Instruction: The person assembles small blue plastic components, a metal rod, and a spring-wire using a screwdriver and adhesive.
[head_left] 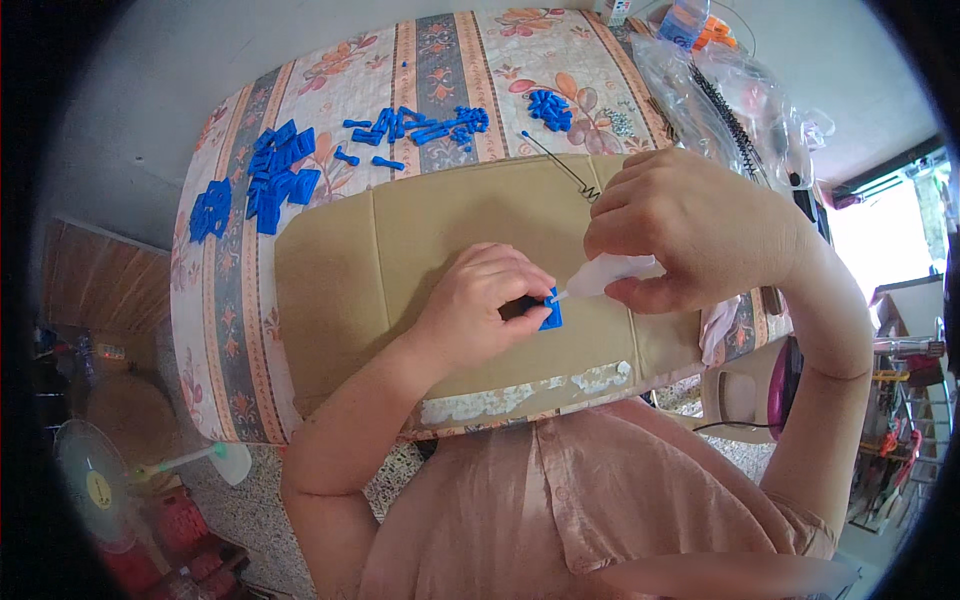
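Observation:
My left hand (478, 302) pinches a small flat blue plastic piece (552, 318) between thumb and fingertips, just above the cardboard. In my right hand (685, 230) is a whitish squeeze bottle (608, 273), tipped with its narrow nozzle pointing down to the left. The nozzle's end meets the upper part of the blue piece, or is very close to it; I cannot tell if it touches. Fingers of the right hand hide part of the bottle. Under both hands lies a brown cardboard sheet (320, 270).
Beyond the cardboard, blue plastic parts (285, 165) lie in several groups on the floral tablecloth (340, 70). A thin wire tool with a coiled end (560, 163) rests at the cardboard's far edge. Clear plastic bags (740, 90) and a dark coiled strip (725, 110) are at the far right.

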